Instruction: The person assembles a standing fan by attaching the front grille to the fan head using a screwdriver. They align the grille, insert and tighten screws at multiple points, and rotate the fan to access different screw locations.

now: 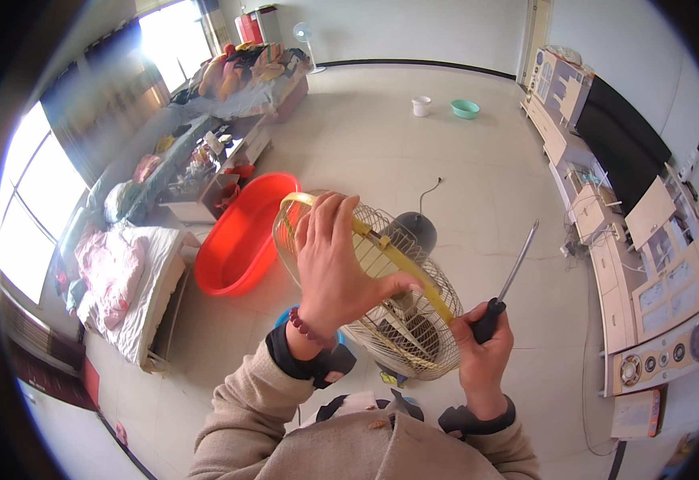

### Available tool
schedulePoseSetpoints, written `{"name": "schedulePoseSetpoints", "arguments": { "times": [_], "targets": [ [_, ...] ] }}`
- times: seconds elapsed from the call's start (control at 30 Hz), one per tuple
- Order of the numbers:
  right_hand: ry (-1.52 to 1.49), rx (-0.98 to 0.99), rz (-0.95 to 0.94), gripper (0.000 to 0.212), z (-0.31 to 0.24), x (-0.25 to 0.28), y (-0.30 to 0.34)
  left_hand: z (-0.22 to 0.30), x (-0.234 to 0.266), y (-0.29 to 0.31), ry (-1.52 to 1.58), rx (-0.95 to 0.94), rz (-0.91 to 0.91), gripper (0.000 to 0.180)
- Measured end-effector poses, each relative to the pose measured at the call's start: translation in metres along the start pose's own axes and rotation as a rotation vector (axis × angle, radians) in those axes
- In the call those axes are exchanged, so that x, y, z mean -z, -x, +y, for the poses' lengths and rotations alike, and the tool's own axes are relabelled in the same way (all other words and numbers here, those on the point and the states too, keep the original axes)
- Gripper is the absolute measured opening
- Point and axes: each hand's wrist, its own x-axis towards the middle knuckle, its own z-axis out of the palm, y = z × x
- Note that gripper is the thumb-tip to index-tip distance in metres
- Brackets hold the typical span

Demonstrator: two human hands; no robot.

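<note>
An electric fan's cream wire guard (437,344) with a yellow rim band (405,264) is tilted in front of me. My left hand (329,276) grips this guard at the rim, its fingers over the top edge and its thumb stretched along the band. Through the wires some of the fan's inner parts show. Beyond it, a dark round base (417,230) with a cord lies on the floor. In my right hand (484,360) is a screwdriver (517,268) with a black handle, its shaft pointing up and away. That hand is beside the guard's right edge; whether it touches the rim, I cannot tell.
A red tub (237,232) stands at left, near a cloth-covered seat (153,296). Partly hidden behind my left wrist is something blue (284,317). Far off are a white bucket (421,107) and a green basin (465,110). A long cabinet (593,216) lines the right wall.
</note>
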Motion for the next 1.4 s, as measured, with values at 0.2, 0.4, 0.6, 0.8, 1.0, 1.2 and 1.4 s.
{"name": "schedulePoseSetpoints", "arguments": {
  "times": [0.2, 0.4, 0.6, 0.8, 1.0, 1.2, 1.4],
  "targets": [
    [-0.003, 0.037, -0.026, 0.027, -0.002, -0.003, 0.0, 0.004, 0.002, -0.002, 0.012, 0.065, -0.024, 0.091],
    [-0.019, 0.04, -0.047, 0.026, 0.0, 0.002, -0.001, 0.009, 0.005, 0.0, 0.106, 0.115, -0.015, 0.07],
    [0.177, 0.135, -0.25, 0.027, -0.005, 0.023, -0.021, 0.012, 0.0, 0.001, 0.094, 0.132, -0.001, 0.064],
    [0.664, 0.293, -0.52, 0.028, -0.047, 0.055, -0.051, 0.011, -0.004, 0.0, 0.095, 0.141, 0.061, 0.066],
    [0.8, 0.597, -0.539, 0.03, -0.085, 0.051, -0.064, 0.012, 0.001, 0.0, 0.121, 0.156, 0.036, 0.066],
    [0.884, 0.713, -0.528, 0.029, -0.1, 0.041, -0.067, 0.011, 0.005, 0.001, 0.126, 0.153, 0.039, 0.066],
    [0.972, 0.771, -0.535, 0.027, -0.115, 0.039, -0.074, 0.008, 0.003, -0.001, 0.155, 0.127, 0.016, 0.069]
  ]
}}
